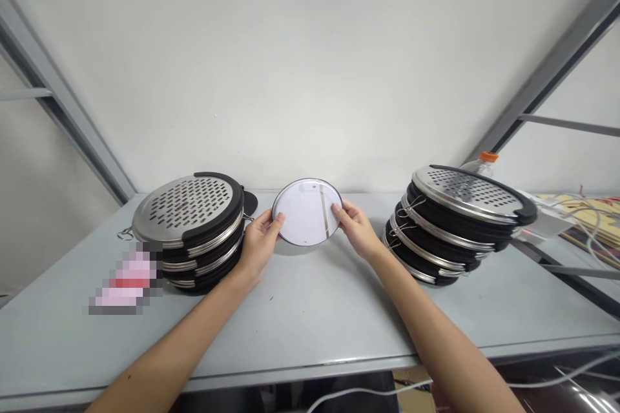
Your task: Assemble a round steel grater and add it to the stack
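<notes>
A round white disc [305, 211] with a dark rim and a thin metal strip across it is tilted up above the grey table [310, 316]. My left hand [259, 246] grips its left edge and my right hand [356, 227] grips its right edge, thumbs on the white face. To the left stands a stack of round perforated metal lids with black rims [191, 226]. A similar, slightly leaning stack [455, 222] stands to the right.
A blurred pink and red object [128, 277] lies at the left of the table. A bottle with an orange cap [484, 162] stands behind the right stack. Cables and papers [581, 216] lie at the far right. A white wall rises behind.
</notes>
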Tool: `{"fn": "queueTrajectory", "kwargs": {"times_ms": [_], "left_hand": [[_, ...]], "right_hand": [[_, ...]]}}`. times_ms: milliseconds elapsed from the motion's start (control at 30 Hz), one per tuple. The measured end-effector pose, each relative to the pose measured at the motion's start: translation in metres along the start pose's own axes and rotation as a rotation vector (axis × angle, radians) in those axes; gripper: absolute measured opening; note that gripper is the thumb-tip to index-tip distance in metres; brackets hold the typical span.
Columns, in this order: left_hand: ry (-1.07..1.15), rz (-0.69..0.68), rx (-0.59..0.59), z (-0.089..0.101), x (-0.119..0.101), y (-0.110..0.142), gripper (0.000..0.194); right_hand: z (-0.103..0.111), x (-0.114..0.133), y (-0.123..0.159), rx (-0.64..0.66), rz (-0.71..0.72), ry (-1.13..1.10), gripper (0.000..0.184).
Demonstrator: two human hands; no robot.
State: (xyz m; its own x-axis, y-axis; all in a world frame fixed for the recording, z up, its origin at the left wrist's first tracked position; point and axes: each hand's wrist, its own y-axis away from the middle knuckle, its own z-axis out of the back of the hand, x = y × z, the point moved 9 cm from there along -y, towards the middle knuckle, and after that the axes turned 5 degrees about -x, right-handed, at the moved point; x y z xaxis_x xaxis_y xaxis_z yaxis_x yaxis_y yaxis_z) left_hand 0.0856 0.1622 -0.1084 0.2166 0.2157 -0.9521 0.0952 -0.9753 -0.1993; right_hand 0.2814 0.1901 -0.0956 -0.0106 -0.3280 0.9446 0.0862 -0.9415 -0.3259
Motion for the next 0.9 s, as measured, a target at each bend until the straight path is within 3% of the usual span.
{"fn": "queueTrajectory", "kwargs": {"times_ms": [167, 333, 433, 533, 733, 900], "left_hand": [[-0.187, -0.096, -0.031, 0.003, -0.004, 0.000, 0.036], [-0.468, -0.109, 0.008, 0.000, 0.011, 0.006, 0.058], [-0.715, -0.268, -0.019, -0.004, 0.001, 0.015, 0.070], [-0.917, -0.439, -0.045, -0.010, -0.015, 0.025, 0.074], [-1.082, -0.663, 0.060, -0.027, -0.027, 0.033, 0.055], [-1.094, -0.685, 0.175, -0.032, -0.021, 0.031, 0.036]], "right_hand": [[0.008, 0.024, 0.003, -0.074, 0.169, 0.124, 0.036], [0.001, 0.049, 0.018, -0.112, 0.446, 0.473, 0.027], [-0.016, 0.053, 0.026, -0.015, 0.587, 0.657, 0.024], [-0.024, 0.049, 0.028, 0.034, 0.626, 0.741, 0.025], [-0.036, 0.044, 0.031, 0.147, 0.687, 0.772, 0.028], [-0.043, 0.042, 0.033, 0.181, 0.703, 0.799, 0.027]]}}
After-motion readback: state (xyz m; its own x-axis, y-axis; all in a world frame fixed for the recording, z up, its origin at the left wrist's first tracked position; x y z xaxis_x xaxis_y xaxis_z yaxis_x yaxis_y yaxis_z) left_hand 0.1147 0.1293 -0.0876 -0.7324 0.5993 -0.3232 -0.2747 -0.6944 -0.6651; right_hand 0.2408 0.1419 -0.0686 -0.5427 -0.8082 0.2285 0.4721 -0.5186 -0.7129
